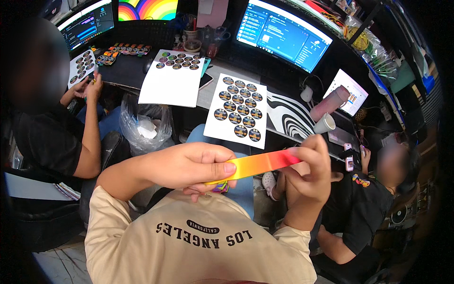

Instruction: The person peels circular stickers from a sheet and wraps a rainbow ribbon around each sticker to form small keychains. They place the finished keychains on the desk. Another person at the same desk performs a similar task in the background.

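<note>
I hold a flat strip (257, 164) coloured from yellow through orange to red, stretched level in front of my chest. My left hand (191, 165) pinches its yellow end, thumb on top. My right hand (309, 163) grips the red end with the fingertips. A small multicoloured piece (221, 188) shows under my left fingers. Beyond the strip, a white sheet of round dark stickers (238, 110) hangs over the desk edge.
A second sticker sheet (173, 78) lies on the dark desk (127, 71), with monitors (283, 35) behind. A person on the left handles a sticker sheet (81, 66). Another person sits at the right with a phone (349, 163). A plastic-lined bin (144, 125), pink bottle (329, 102).
</note>
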`<state>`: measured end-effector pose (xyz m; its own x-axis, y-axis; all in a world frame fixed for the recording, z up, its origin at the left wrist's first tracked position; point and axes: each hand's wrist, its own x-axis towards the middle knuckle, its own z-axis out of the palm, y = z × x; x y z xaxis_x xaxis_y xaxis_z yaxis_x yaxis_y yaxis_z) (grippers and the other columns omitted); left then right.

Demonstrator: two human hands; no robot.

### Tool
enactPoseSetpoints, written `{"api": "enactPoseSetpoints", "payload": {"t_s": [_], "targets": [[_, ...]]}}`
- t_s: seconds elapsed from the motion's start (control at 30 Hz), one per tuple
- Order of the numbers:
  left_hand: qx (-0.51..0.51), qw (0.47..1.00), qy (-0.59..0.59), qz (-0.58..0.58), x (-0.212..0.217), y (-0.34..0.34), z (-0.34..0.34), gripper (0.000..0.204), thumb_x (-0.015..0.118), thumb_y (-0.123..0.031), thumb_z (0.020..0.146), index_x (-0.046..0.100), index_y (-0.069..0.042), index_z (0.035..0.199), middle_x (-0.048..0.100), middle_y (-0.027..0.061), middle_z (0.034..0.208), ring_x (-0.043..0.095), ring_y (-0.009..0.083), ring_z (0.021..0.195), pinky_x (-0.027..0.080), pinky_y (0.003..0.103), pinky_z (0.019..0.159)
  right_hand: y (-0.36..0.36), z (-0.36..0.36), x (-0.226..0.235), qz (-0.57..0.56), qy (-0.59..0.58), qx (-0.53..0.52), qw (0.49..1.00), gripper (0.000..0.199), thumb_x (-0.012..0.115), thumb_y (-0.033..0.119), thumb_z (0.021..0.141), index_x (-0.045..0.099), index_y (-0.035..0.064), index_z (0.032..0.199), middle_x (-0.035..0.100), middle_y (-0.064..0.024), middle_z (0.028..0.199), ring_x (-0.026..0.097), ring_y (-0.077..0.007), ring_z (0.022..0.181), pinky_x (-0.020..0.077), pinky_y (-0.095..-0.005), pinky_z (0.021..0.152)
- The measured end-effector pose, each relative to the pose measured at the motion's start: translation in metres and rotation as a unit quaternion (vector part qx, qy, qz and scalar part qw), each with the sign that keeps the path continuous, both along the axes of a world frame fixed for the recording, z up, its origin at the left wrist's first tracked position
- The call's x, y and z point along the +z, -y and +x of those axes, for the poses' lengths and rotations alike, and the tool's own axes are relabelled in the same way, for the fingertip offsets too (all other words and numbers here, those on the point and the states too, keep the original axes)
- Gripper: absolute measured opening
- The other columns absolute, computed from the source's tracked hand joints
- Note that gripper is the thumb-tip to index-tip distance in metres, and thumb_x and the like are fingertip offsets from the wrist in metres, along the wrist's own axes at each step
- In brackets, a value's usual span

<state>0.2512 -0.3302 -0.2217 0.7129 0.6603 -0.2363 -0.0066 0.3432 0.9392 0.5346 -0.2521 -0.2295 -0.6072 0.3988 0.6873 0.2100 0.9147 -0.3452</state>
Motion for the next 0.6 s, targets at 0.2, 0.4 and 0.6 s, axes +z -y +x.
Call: {"api": "enactPoseSetpoints", "payload": {"t_s": [0.2,0.4,0.6], "targets": [[-0.021,0.999,0.014,-0.035,-0.002,0.009,0.005,0.038,0.039,-0.036,0.103,0.054,-0.002,0.108,0.039,-0.0034,0.056,0.035,0.0044,0.045,0.039,0.023,0.046,-0.012,-0.004,-0.018,0.206,-0.047,-0.083,0.974,0.028,0.074,0.006,0.059,0.075,0.0137,0.086,0.054,-0.0052,0.081,0.052,-0.0195,0.073,0.0431,-0.0323,0.066],[0.034,0.996,0.071,-0.038,0.004,0.017,0.002,0.037,0.040,-0.032,0.103,0.053,0.000,0.113,0.042,-0.0022,0.061,0.038,0.0053,0.046,0.040,0.023,0.046,-0.016,-0.005,-0.061,0.331,0.003,-0.202,0.922,0.021,0.071,0.011,0.071,0.073,0.0153,0.092,0.069,0.0003,0.090,0.060,-0.0198,0.085,0.0442,-0.0388,0.088],[0.074,0.990,0.120,0.013,0.003,0.020,0.002,0.034,0.042,-0.026,0.103,0.055,0.004,0.115,0.052,0.0014,0.076,0.049,0.0064,0.057,0.048,0.026,0.061,-0.024,-0.036,-0.129,0.275,-0.140,-0.032,0.951,0.017,0.064,-0.001,0.072,0.050,0.0060,0.079,0.069,-0.0153,0.097,0.062,-0.0263,0.083,0.0528,-0.0407,0.072]]}}
